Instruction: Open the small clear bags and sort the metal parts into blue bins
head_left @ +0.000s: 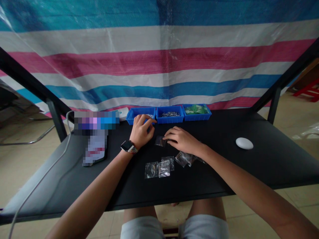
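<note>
My left hand (142,131), with a watch (127,146) on its wrist, is over the front right of the left blue bin (132,116). Its fingers are bent and apart, with nothing visible in them; the bin's contents are mostly hidden behind it. My right hand (183,141) has its curled fingertips on the right edge of a small clear plastic bag (160,141) lying on the black table. Something small and brownish shows inside that bag. Nearer me lie several similar filled bags (164,168), some of them partly under my right wrist.
The middle blue bin (170,120) holds small metal pieces, and the right blue bin (196,117) holds green-and-clear packets. A white oval mouse-like object (244,143) sits at right. At left are a phone (96,149) and a white cable (56,162). A striped sheet (159,66) hangs behind the table.
</note>
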A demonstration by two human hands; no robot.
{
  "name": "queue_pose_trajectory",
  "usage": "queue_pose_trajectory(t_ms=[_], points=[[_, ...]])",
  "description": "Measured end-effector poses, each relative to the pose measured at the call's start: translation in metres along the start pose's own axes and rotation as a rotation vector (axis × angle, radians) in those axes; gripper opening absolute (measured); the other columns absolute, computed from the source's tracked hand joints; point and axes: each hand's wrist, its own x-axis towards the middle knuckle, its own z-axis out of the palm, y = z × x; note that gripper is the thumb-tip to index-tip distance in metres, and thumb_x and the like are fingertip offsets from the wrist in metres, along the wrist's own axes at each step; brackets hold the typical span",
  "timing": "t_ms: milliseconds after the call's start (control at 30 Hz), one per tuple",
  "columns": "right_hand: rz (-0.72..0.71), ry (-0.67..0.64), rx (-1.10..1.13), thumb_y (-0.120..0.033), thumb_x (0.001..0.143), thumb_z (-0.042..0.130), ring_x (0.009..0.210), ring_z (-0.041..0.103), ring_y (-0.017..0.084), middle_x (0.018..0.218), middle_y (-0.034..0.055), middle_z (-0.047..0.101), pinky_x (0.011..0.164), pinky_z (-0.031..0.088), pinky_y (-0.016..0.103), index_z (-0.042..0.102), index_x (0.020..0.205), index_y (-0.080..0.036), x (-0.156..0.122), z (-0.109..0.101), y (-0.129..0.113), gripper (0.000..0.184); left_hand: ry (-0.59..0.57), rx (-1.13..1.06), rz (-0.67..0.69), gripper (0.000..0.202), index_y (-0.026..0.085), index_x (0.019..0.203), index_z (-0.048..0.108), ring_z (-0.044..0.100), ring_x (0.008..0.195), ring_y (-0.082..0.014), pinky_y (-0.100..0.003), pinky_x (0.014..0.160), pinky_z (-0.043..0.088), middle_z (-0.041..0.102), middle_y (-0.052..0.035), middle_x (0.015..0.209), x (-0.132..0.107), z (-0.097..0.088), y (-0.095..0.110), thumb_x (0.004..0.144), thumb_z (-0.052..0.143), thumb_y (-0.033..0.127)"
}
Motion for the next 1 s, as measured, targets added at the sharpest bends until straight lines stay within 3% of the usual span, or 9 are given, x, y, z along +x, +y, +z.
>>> queue_pose_trajectory(t_ms=[267, 500, 667, 800, 1000], points=[[0.025, 0.075, 0.016, -0.006, 0.097, 0.064, 0.099, 0.065, 0.023, 0.1, 0.0082, 0.071, 0.09, 0.053, 0.038, 0.078, 0.098, -0.019, -0.001, 0.002, 0.0, 0.019, -0.191, -0.174, 0.198, 0.016, 0.018, 0.1, 0.07, 0.062, 0.083, -0.0223, -0.036, 0.078, 0.051, 0.069, -0.0082, 0.094, 0.001, -0.002, 0.009, 0.097, 0.054, 0.017], [0.226, 0.331, 0.348, -0.014, 0.096, 0.067, 0.078, 0.066, 0.016, 0.094, 0.0039, 0.069, 0.071, 0.051, 0.029, 0.077, 0.095, -0.02, 0.001, 0.006, 0.008, 0.011, -0.299, -0.264, 0.219, 0.029, 0.018, 0.113, 0.067, 0.068, 0.086, -0.0227, -0.035, 0.079, 0.054, 0.071, -0.0086, 0.096, 0.002, -0.007, 0.012, 0.101, 0.06, 0.043], [0.37, 0.443, 0.607, -0.027, 0.092, 0.072, 0.079, 0.07, 0.018, 0.092, 0.0035, 0.072, 0.073, 0.054, 0.031, 0.076, 0.093, -0.021, 0.004, 0.009, 0.013, 0.008, -0.277, -0.24, 0.207, 0.042, 0.02, 0.121, 0.065, 0.072, 0.087, -0.0226, -0.034, 0.076, 0.057, 0.072, -0.008, 0.099, 0.0, -0.004, 0.017, 0.096, 0.069, 0.054], [0.446, 0.412, 0.834, -0.04, 0.086, 0.079, 0.075, 0.07, 0.019, 0.085, 0.0035, 0.075, 0.071, 0.056, 0.032, 0.076, 0.093, -0.02, 0.006, 0.011, 0.012, 0.022, -0.229, -0.212, 0.218, 0.037, 0.02, 0.127, 0.063, 0.073, 0.088, -0.0209, -0.031, 0.075, 0.058, 0.072, -0.0084, 0.104, -0.002, -0.001, 0.022, 0.1, 0.067, 0.046], [0.44, 0.395, 0.94, -0.047, 0.081, 0.085, 0.08, 0.07, 0.02, 0.087, 0.0034, 0.076, 0.074, 0.058, 0.033, 0.074, 0.093, -0.02, 0.009, 0.009, 0.009, 0.032, -0.171, -0.183, 0.257, 0.038, 0.022, 0.135, 0.063, 0.073, 0.087, -0.0189, -0.029, 0.072, 0.06, 0.07, -0.0085, 0.108, -0.002, 0.001, 0.023, 0.102, 0.066, 0.042]])
